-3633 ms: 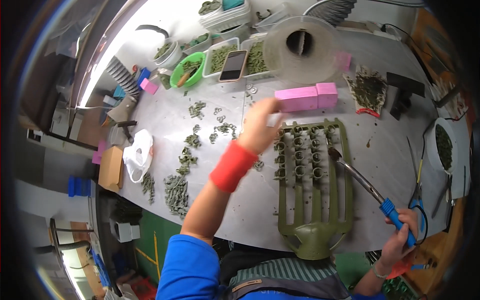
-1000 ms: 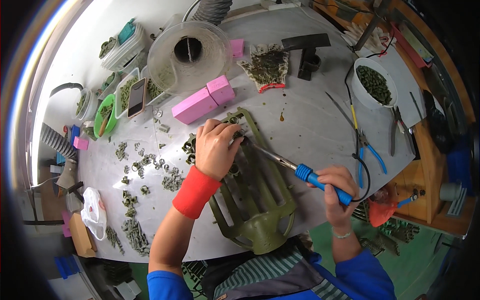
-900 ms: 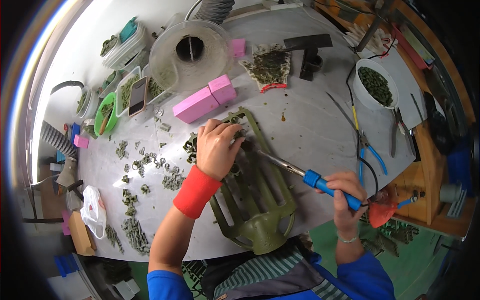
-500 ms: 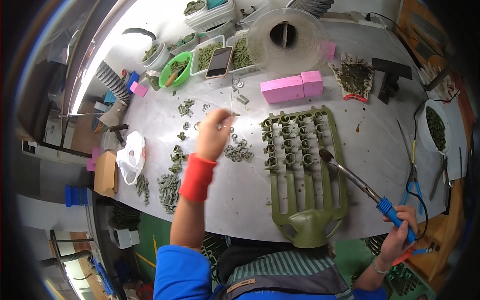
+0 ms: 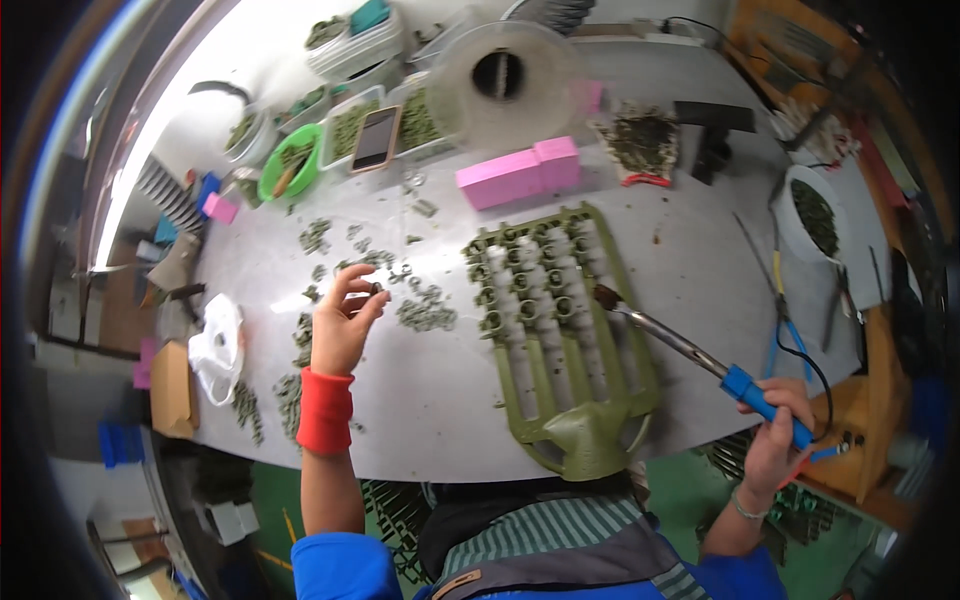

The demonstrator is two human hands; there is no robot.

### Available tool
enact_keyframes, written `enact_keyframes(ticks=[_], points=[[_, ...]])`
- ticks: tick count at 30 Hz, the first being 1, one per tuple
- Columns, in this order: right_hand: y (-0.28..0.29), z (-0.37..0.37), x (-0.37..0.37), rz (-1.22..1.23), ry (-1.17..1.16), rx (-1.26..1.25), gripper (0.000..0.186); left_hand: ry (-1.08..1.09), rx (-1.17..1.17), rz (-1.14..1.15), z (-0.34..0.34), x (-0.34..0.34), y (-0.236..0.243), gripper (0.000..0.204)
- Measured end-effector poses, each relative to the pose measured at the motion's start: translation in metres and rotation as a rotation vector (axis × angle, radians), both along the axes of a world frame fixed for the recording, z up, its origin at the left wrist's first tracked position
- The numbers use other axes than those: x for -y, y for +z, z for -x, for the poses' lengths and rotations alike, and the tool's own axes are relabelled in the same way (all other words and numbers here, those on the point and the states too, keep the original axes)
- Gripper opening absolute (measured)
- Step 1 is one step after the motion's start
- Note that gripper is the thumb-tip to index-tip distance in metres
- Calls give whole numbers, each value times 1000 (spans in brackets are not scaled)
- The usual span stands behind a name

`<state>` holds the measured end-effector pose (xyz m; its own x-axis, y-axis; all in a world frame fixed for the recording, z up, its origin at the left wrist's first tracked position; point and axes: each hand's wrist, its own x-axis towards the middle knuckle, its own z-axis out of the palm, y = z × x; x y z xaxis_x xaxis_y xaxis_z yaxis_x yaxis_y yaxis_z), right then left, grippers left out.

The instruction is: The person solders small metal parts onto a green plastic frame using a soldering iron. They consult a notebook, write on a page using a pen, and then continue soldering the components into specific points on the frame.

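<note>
Pinched between the thumb and fingers of my left hand (image 5: 341,330) is a small dark green ring (image 5: 376,288), held above the grey tabletop. Below it lie loose small green parts (image 5: 427,310). My right hand (image 5: 777,430) is closed round the blue handle of a soldering iron (image 5: 690,350). The iron's dark, wide tip hovers beside the right columns of a green moulded frame (image 5: 587,440). That frame lies flat in front of me, with rows of short round sockets on its far half and a solid rounded end towards me.
Two pink blocks (image 5: 515,176) and a stained glove (image 5: 642,142) lie beyond the frame. Farther back stand a clear round tub (image 5: 460,80), part-filled boxes, a phone (image 5: 376,138) and a green bowl (image 5: 310,165). A white bag (image 5: 218,350) is left; a white bucket (image 5: 795,215) and pliers (image 5: 788,345) are right.
My whole view has shifted, moving the table's contents leftward in it. My left hand has drawn back towards me from the loose parts, and a small ring now shows in its fingers.
</note>
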<state>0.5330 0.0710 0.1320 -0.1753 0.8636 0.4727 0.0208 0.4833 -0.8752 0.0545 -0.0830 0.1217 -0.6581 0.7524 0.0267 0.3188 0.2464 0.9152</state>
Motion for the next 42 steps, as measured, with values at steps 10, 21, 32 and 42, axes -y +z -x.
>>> enact_keyframes(ticks=[10, 21, 32, 42], points=[[3, 11, -3, -9, 140, 6, 13, -607, -409, -17, -141, -110, 25, 34], [-24, 24, -9, 60, 157, -47, 13, -520, -902, -37, -154, -146, -6, 31], [-13, 13, -12, 71, 179, -63, 13, -560, -898, -5, -150, -154, -8, 30], [-10, -17, -8, 53, 137, -49, 20, -377, -404, -225, -81, -125, -18, 18]])
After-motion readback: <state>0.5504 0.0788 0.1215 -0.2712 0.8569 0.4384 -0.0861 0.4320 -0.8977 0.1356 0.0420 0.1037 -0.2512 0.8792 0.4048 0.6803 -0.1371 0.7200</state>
